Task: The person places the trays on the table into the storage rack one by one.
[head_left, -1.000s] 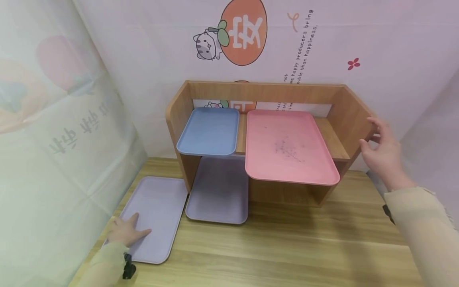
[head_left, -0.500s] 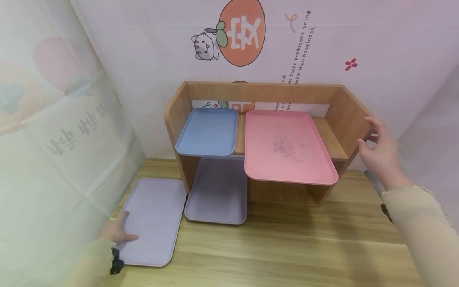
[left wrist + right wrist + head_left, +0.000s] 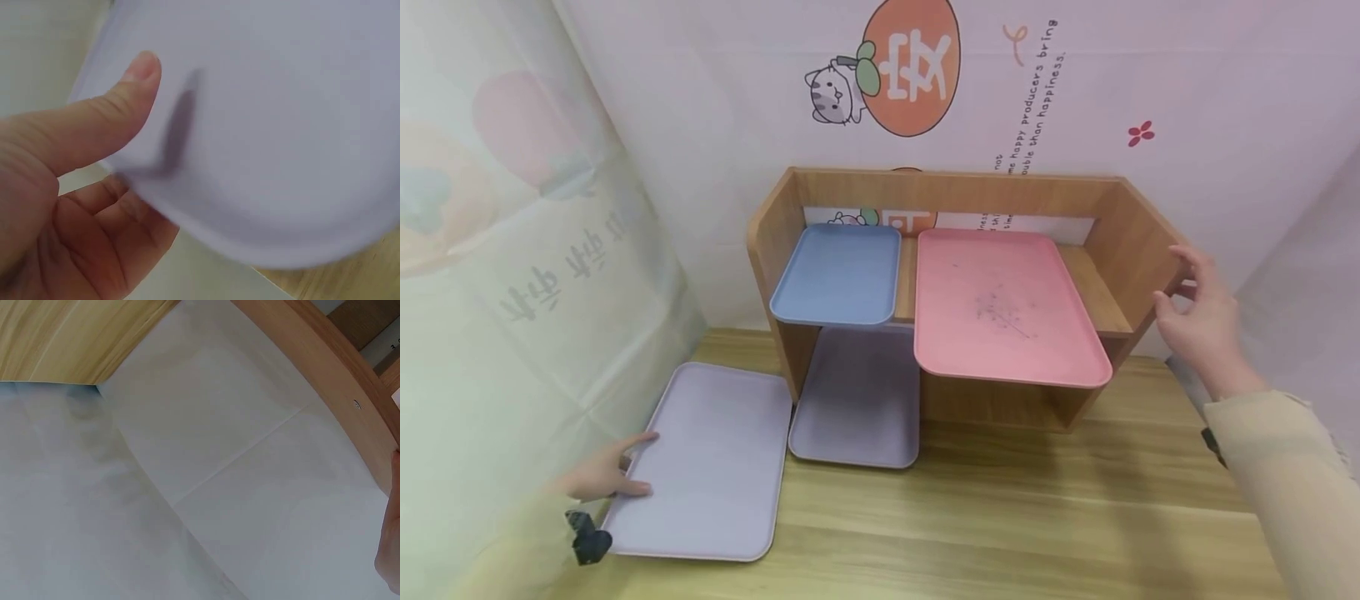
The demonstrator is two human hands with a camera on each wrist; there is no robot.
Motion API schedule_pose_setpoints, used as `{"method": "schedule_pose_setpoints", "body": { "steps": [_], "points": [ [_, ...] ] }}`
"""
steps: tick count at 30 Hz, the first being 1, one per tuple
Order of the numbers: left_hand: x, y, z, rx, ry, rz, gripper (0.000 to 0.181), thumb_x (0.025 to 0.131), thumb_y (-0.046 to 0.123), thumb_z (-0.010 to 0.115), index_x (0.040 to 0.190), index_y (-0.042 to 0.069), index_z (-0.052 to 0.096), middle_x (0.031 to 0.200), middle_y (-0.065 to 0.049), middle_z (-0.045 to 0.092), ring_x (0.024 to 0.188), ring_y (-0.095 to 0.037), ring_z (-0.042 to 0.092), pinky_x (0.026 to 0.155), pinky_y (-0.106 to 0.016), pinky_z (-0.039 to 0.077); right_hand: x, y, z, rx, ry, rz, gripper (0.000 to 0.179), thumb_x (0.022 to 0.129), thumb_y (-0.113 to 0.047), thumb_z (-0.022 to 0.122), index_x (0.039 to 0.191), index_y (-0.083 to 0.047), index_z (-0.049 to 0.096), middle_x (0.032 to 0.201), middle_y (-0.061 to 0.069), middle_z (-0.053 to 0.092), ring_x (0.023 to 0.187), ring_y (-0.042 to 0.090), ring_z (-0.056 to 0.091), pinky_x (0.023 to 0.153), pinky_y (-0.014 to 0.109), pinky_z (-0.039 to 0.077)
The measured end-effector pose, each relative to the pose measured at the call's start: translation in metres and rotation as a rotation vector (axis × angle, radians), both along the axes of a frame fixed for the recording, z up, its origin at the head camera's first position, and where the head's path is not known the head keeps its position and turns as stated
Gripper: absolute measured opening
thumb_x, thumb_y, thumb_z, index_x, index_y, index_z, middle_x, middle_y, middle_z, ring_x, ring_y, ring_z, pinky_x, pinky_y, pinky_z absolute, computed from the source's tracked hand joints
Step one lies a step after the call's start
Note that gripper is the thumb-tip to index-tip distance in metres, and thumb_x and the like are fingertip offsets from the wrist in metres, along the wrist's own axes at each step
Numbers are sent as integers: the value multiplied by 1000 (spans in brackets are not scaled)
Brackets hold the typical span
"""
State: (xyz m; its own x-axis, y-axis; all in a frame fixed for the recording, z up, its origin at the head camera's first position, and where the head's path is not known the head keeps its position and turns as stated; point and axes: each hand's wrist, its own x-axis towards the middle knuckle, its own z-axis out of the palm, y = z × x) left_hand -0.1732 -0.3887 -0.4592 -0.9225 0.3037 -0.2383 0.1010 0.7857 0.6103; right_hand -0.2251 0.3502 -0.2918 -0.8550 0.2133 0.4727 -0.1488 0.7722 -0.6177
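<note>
My left hand (image 3: 597,475) is at the left edge of a flat lilac tray (image 3: 715,467) on the table. In the left wrist view, the left fingers (image 3: 112,231) curl beneath the tray's rim, while the thumb (image 3: 134,94) reaches over its top. That side of the tray looks raised. My right hand (image 3: 1206,329) grips the front edge of the wooden shelf (image 3: 1131,250) at its right side panel. Only a sliver of this hand shows in the right wrist view, against the wooden panel (image 3: 325,369).
A blue tray (image 3: 838,275) and a larger pink tray (image 3: 1000,292) with a dark plant print lie on the upper board, the pink one jutting forward. Below the blue tray is another lilac tray (image 3: 857,408). Printed cloth (image 3: 715,100) hangs behind and beside the table (image 3: 1000,517).
My left hand has slid left from the tray's surface to its left edge, fingers now under the rim. The tray's left side has risen. My right hand keeps its place on the shelf.
</note>
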Motion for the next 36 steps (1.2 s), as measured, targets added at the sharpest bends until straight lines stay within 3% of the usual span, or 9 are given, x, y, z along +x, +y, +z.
{"method": "schedule_pose_setpoints", "body": {
  "steps": [5, 10, 13, 18, 22, 24, 27, 31, 36],
  "points": [
    [7, 1, 6, 229, -117, -26, 90, 79, 10, 73, 137, -17, 10, 109, -47, 48, 88, -35, 65, 65, -37, 59, 1, 0, 2, 17, -21, 0, 64, 90, -2, 51, 147, -16, 26, 137, 31, 39, 110, 56, 47, 54, -3, 30],
    [11, 11, 10, 409, -200, -34, 92, 85, 7, 67, 139, -13, -5, 103, -37, 59, 79, -22, 68, 66, -39, 59, 3, 0, 3, 25, -9, 7, 63, 89, 0, 51, 146, -13, 27, 135, 31, 41, 108, 55, 47, 54, -2, 30],
    [13, 18, 10, 457, -210, -9, 97, 84, 6, 67, 141, -10, -10, 104, -40, 57, 79, -25, 69, 67, -41, 59, 3, -1, 4, 27, -8, 10, 63, 89, 0, 51, 146, -13, 27, 136, 31, 40, 108, 55, 47, 54, -2, 30],
    [14, 23, 9, 466, -186, 35, 100, 83, 5, 69, 143, -8, -11, 120, -53, 38, 84, -29, 69, 69, -41, 59, 4, 0, 4, 27, -28, 14, 64, 90, -1, 51, 147, -14, 26, 141, 29, 37, 110, 56, 47, 54, -2, 30],
    [14, 20, 7, 518, -193, 16, 96, 87, 6, 64, 144, -5, -13, 124, -51, 38, 83, -26, 70, 70, -43, 58, 4, 0, 4, 25, -39, 19, 64, 91, -2, 51, 148, -15, 24, 141, 29, 36, 112, 57, 46, 54, -2, 30],
    [13, 18, 6, 570, -200, -10, 92, 90, 6, 60, 147, 1, -12, 123, -44, 46, 84, -25, 70, 71, -44, 58, 4, 0, 4, 24, -38, 20, 64, 91, -2, 51, 148, -15, 25, 141, 30, 37, 112, 57, 46, 55, -2, 30],
    [14, 13, 5, 655, -247, -52, 88, 93, 5, 56, 153, 20, -7, 118, -21, 62, 88, -23, 70, 74, -44, 57, 3, 0, 4, 23, -32, 20, 64, 91, -2, 51, 148, -15, 25, 140, 30, 37, 111, 57, 46, 54, -2, 30],
    [17, 11, 5, 735, -328, -61, 81, 95, 4, 52, 150, 41, 6, 116, 7, 62, 94, -21, 68, 78, -45, 57, 3, 1, 3, 23, -24, 17, 64, 90, -2, 52, 147, -15, 26, 139, 30, 38, 110, 57, 47, 54, -2, 30],
    [19, 11, 8, 773, -356, -55, 74, 95, 4, 52, 141, 51, 18, 117, 11, 61, 95, -21, 68, 78, -45, 57, 3, 1, 2, 23, -21, 16, 64, 90, -1, 52, 147, -14, 26, 139, 30, 38, 110, 57, 47, 54, -2, 30]
  ]
}}
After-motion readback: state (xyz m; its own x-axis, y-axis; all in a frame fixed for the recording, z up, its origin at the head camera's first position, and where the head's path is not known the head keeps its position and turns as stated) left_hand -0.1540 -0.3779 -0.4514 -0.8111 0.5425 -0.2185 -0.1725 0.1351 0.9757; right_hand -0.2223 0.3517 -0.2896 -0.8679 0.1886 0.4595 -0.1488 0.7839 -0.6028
